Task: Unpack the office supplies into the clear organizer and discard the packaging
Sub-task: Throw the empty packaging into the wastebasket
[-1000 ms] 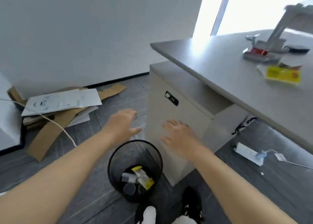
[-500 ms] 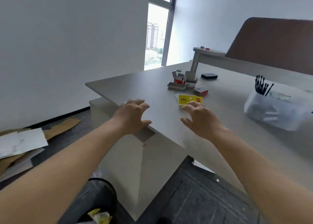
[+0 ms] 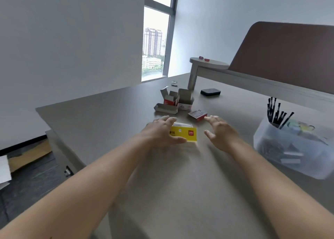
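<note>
Clear organizer (image 3: 282, 148) on my right already holds supplies; my left hand (image 3: 160, 132) grips the yellow pack (image 3: 186, 134), right hand (image 3: 220, 130) spread empty, boxes (image 3: 173, 101) remain.

— Any legible print?
— On the yellow pack (image 3: 183, 134) under my left hand (image 3: 160, 133), centre frame: a red square logo, lettering too blurred to read. Dark characters at its left, unreadable. Red boxes (image 3: 197, 115) above: print illegible.
</note>
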Demonstrator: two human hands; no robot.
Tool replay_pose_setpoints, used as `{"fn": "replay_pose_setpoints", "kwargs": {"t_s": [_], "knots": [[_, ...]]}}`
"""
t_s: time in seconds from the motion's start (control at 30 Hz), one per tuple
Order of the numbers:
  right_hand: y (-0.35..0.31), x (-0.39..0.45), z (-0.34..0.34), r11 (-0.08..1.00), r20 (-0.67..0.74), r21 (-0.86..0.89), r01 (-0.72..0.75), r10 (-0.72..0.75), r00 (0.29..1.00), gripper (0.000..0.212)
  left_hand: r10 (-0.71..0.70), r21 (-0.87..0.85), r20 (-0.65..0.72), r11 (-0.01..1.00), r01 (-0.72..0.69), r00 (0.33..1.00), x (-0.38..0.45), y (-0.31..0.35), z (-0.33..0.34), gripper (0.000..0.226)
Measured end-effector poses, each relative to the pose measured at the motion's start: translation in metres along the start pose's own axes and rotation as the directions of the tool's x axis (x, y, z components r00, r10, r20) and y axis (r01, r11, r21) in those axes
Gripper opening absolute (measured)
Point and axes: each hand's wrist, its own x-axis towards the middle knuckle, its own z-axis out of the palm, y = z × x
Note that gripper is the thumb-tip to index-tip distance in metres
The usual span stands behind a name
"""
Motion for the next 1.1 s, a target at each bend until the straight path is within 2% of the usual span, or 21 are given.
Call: {"fn": "replay_pose_setpoints", "kwargs": {"t_s": [0.1, 0.23, 0.37, 0.47, 0.57, 0.7, 0.8, 1.0, 1.1], "knots": [[0.009, 0.028, 0.006, 1.000, 0.029, 0.010, 0.007, -0.007, 1.000, 0.056, -0.001, 0.021, 0.034, 1.000, 0.000, 0.999, 0.028, -0.001, 0.004, 0.082], [0.012, 0.063, 0.012, 1.000, 0.066, 0.011, 0.022, -0.023, 0.998, 0.059, -0.028, 0.080, 0.012, 0.996, 0.027, 1.000, 0.050, -0.014, 0.001, 0.087], [0.009, 0.085, 0.013, 1.000, 0.104, -0.023, 0.017, -0.015, 0.995, 0.055, -0.114, 0.129, -0.001, 0.985, 0.113, 0.993, 0.054, -0.032, -0.011, 0.082], [0.002, 0.088, 0.011, 0.995, 0.070, -0.102, -0.003, 0.010, 0.997, 0.051, -0.184, 0.120, -0.037, 0.975, 0.187, 0.982, 0.050, -0.049, -0.017, 0.081], [-0.008, 0.085, 0.014, 1.000, 0.027, -0.002, 0.019, -0.019, 0.999, 0.051, -0.227, 0.055, -0.082, 0.971, 0.232, 0.971, 0.040, -0.067, -0.022, 0.081], [-0.031, 0.081, 0.021, 0.974, -0.094, 0.188, 0.127, -0.111, 0.989, 0.050, -0.233, 0.040, -0.147, 0.970, 0.241, 0.961, 0.020, -0.088, -0.030, 0.082], [-0.053, 0.082, 0.027, 0.949, -0.125, 0.226, 0.220, -0.196, 0.973, 0.052, -0.276, 0.051, -0.177, 0.956, 0.289, 0.945, 0.002, -0.105, -0.037, 0.085], [-0.081, 0.091, 0.043, 0.962, 0.022, 0.170, 0.212, -0.219, 0.975, 0.047, -0.318, 0.049, -0.199, 0.942, 0.333, 0.927, -0.020, -0.130, -0.047, 0.084], [-0.085, 0.096, 0.046, 0.963, 0.084, 0.220, 0.155, -0.177, 0.981, 0.044, -0.304, 0.042, -0.203, 0.947, 0.318, 0.931, -0.021, -0.134, -0.047, 0.083]]}}
